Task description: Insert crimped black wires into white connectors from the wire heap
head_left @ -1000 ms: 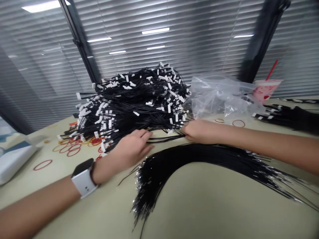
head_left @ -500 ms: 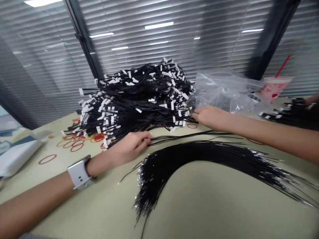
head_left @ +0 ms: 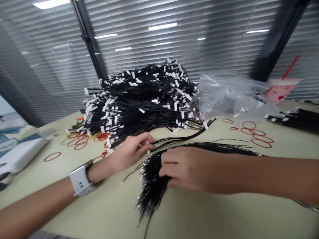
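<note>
- I see the left hand (head_left: 131, 149) with thumb and forefinger narrow around the white left ends of a few tagged wires (head_left: 183, 137); I can't tell whether they pinch.
- Those wires run from its fingertips to the far right, in front of the heaped wires (head_left: 142, 99).
- I have the right hand (head_left: 191, 167) curled over the loose bundle (head_left: 153, 176), its grip hidden from me; silver tips show left of the fingers.
</note>
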Action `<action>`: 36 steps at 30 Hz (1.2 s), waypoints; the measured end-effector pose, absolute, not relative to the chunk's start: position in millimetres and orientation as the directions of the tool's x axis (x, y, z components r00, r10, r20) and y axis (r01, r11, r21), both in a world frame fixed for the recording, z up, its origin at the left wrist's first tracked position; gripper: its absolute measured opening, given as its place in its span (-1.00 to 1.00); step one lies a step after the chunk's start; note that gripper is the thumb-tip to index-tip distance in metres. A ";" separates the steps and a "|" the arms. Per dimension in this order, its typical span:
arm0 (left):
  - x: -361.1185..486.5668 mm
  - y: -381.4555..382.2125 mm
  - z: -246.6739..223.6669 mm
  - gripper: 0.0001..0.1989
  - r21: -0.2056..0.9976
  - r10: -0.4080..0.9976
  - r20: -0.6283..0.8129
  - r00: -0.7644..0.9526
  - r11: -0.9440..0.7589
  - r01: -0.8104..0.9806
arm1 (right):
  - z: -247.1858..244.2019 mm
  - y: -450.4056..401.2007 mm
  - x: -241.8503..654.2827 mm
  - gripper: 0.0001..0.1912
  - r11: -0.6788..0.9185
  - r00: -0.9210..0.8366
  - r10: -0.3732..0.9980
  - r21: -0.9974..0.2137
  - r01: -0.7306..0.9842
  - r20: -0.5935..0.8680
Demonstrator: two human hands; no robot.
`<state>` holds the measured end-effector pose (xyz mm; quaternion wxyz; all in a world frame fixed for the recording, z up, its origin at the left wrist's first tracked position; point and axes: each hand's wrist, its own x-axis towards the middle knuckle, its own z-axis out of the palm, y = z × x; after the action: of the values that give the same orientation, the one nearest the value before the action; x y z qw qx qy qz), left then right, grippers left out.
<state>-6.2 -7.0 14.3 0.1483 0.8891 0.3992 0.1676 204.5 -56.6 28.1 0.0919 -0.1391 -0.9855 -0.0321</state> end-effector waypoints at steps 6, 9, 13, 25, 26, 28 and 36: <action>-7.4 -8.8 13.4 -0.83 0.393 0.751 0.198 0.630 -0.650 0.650 | 17.2 -63.4 197.0 -0.89 0.941 -0.938 0.305 0.097 0.323 0.161; -7.6 -9.4 13.5 -0.80 0.375 0.743 0.207 0.636 -0.661 0.650 | 18.8 -63.7 200.9 -0.85 0.924 -0.929 0.331 0.143 0.355 0.168; -6.3 -11.7 15.0 -0.79 0.394 0.767 0.183 0.616 -0.631 0.668 | 17.2 -61.4 202.4 -0.84 0.911 -0.915 0.360 0.142 0.386 0.181; -7.3 -13.4 13.5 -0.79 0.577 0.826 0.078 0.558 -0.494 0.651 | 13.2 -56.5 197.4 -0.79 0.907 -0.871 0.421 -0.148 0.395 0.252; -7.2 -13.7 13.4 -0.79 0.590 0.829 0.075 0.554 -0.484 0.646 | 12.1 -56.7 197.4 -0.78 0.917 -0.882 0.398 -0.103 0.385 0.252; -7.1 -14.4 13.0 -0.79 0.615 0.836 0.069 0.544 -0.465 0.636 | 10.7 -57.0 197.8 -0.78 0.929 -0.900 0.367 -0.035 0.369 0.234; -4.5 -14.0 12.6 -0.80 0.756 0.902 0.050 0.429 -0.315 0.574 | 14.0 -61.2 199.0 -0.89 0.928 -0.913 0.348 0.061 0.368 0.213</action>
<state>-4.5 -14.0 12.6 0.3396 0.7742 0.4766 0.2412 199.0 -61.2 14.0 0.0997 -0.1835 -0.9767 -0.0500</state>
